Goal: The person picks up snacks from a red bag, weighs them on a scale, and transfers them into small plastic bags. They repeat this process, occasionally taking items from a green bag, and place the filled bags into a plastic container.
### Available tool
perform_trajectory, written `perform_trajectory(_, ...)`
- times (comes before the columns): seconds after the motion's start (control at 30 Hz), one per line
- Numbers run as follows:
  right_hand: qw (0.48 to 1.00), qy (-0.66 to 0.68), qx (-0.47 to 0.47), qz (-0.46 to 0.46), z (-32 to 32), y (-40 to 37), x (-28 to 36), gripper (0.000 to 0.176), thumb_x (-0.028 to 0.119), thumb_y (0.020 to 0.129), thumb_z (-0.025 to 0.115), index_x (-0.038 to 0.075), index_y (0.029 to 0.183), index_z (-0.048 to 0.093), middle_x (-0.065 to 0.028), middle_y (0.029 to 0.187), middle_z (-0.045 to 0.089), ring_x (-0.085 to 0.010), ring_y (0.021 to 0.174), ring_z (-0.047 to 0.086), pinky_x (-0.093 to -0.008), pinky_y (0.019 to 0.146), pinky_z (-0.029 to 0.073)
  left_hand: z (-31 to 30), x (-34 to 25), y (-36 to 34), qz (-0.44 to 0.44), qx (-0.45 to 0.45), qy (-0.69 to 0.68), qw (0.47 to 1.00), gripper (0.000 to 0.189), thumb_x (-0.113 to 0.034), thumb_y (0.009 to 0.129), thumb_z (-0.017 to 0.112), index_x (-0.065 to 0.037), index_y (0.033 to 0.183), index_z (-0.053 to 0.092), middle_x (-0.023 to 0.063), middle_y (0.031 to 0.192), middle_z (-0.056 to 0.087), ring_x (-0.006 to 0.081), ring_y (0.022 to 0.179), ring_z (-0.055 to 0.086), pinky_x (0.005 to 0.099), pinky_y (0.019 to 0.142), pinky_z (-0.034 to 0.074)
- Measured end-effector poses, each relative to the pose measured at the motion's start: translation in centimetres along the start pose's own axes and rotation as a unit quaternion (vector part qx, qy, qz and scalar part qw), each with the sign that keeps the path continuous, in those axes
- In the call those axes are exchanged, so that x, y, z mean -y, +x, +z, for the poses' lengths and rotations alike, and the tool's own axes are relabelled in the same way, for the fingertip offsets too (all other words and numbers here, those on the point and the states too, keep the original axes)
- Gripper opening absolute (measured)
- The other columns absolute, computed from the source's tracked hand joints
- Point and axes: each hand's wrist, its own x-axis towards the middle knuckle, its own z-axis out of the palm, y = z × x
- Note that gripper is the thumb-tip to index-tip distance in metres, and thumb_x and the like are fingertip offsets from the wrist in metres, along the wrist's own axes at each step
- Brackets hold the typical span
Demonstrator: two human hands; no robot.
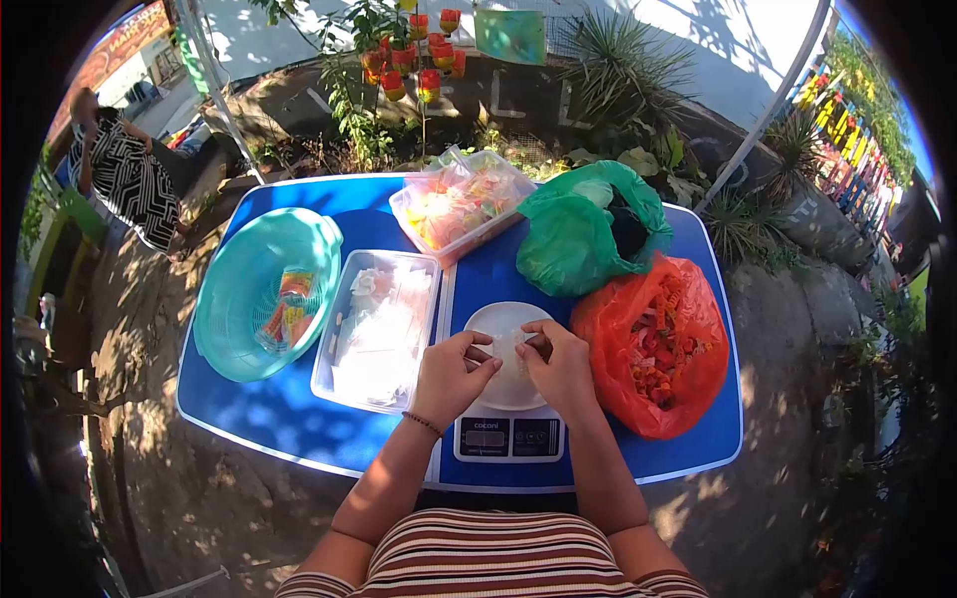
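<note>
My left hand (457, 375) and my right hand (558, 365) pinch a small clear plastic bag (509, 349) between their fingertips, one at each side. They hold it over the round white plate of a kitchen scale (510, 439). The scale's dark display faces me. Left of my left hand lies a clear plastic tub (377, 329) with a pile of whitish plastic bags. By my right hand stands an open red plastic bag (653, 349) full of red and orange curly pieces. Whether anything is inside the small bag is too faint to tell.
A turquoise basin (224, 329) with a few filled packets stands at the table's left. Behind are a tub (464, 244) of colourful packets and a green plastic bag (563, 244). All stand on the blue table (289, 429). A person (125, 169) sits beyond, upper left.
</note>
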Motion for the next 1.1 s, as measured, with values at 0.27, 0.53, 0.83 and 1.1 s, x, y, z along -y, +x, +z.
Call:
perform_trajectory(0.27,1.0,-0.006,0.002,0.009,0.3,-0.1,-1.0,0.027,-0.001,0.087,0.074,-0.005,0.113,0.069,-0.0129,0.083,0.075,-0.0133,0.072,0.071,-0.028,0.066,0.055,1.3,1.0,1.0,0.035,0.008,0.048,0.998,0.032,-0.011,0.084,0.078,0.005,0.111,0.069,0.0156,0.086,0.076,0.022,0.076,0.077,0.0295,0.069,0.059)
perform_trajectory(0.53,0.999,-0.016,-0.012,-0.038,0.3,-1.0,-1.8,0.031,-0.004,0.087,0.071,-0.005,0.118,0.068,-0.0173,0.091,0.075,-0.0218,0.08,0.075,-0.0315,0.072,0.058,1.6,0.4,0.5,0.083,-0.042,0.105,0.99,0.031,-0.015,0.086,0.078,0.004,0.11,0.07,0.0157,0.087,0.075,0.0231,0.071,0.075,0.0316,0.066,0.059)
perform_trajectory(0.83,0.981,-0.08,-0.109,-0.138,-4.0,-4.5,1.4,0.018,-0.001,0.087,0.068,-0.003,0.105,0.069,-0.0199,0.092,0.069,-0.0371,0.086,0.069,-0.0411,0.075,0.056,4.1,-3.5,-1.2,0.198,0.043,0.076,0.976,0.033,-0.009,0.086,0.075,-0.005,0.118,0.068,0.0121,0.105,0.072,0.0257,0.087,0.072,0.0362,0.076,0.058)
perform_trajectory(1.1,0.942,-0.21,-0.242,-0.095,-12.4,-2.5,-1.7,0.017,0.001,0.089,0.067,-0.002,0.105,0.071,-0.019,0.092,0.071,-0.0351,0.081,0.071,-0.0411,0.074,0.056,8.8,-5.6,0.4,0.4,0.122,0.228,0.879,0.052,-0.025,0.082,0.08,-0.017,0.131,0.065,0.0059,0.148,0.054,0.0315,0.134,0.05,0.049,0.11,0.04)
